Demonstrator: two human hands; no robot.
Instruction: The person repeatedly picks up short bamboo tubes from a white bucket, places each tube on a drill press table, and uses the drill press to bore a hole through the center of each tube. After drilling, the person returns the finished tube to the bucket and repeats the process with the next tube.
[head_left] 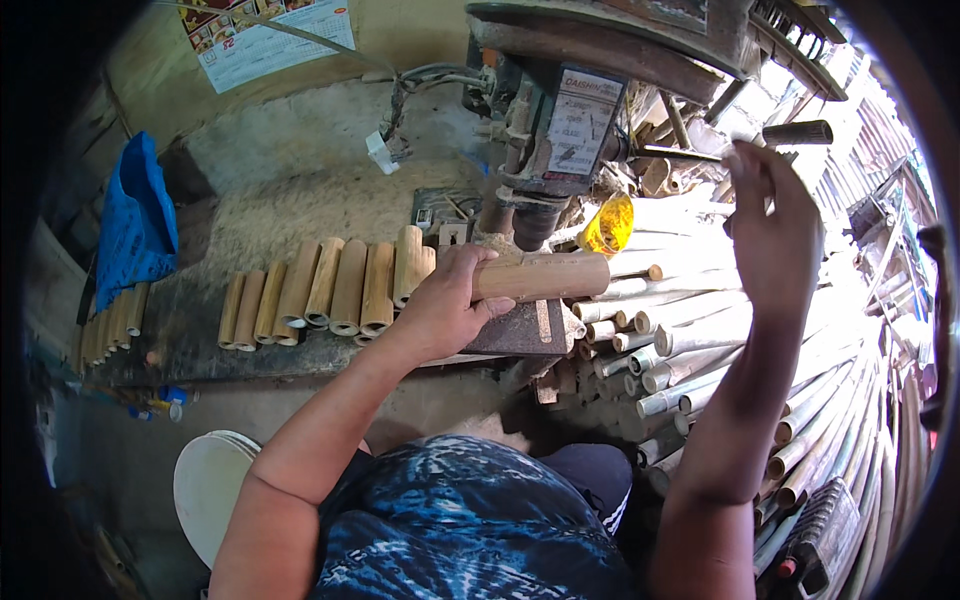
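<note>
My left hand [445,305] wraps round the end of a bamboo tube [550,275], which lies crosswise on the drill press table [525,340]. Just above the tube is the drill chuck [536,225]; any bit in it is hard to make out. A few small marks or holes show along the tube's top. My right hand [775,225] is raised at the right, slightly blurred, its fingers curled at the end of the drill press lever [680,153]. A dark cylindrical piece [797,132] shows just beyond those fingers.
Several cut bamboo tubes [350,290] stand in a row on the bench at left. Long bamboo poles [700,330] are heaped at right, near a yellow container [608,225]. A blue bag [140,220] hangs far left; a pale bucket [210,490] stands below the bench.
</note>
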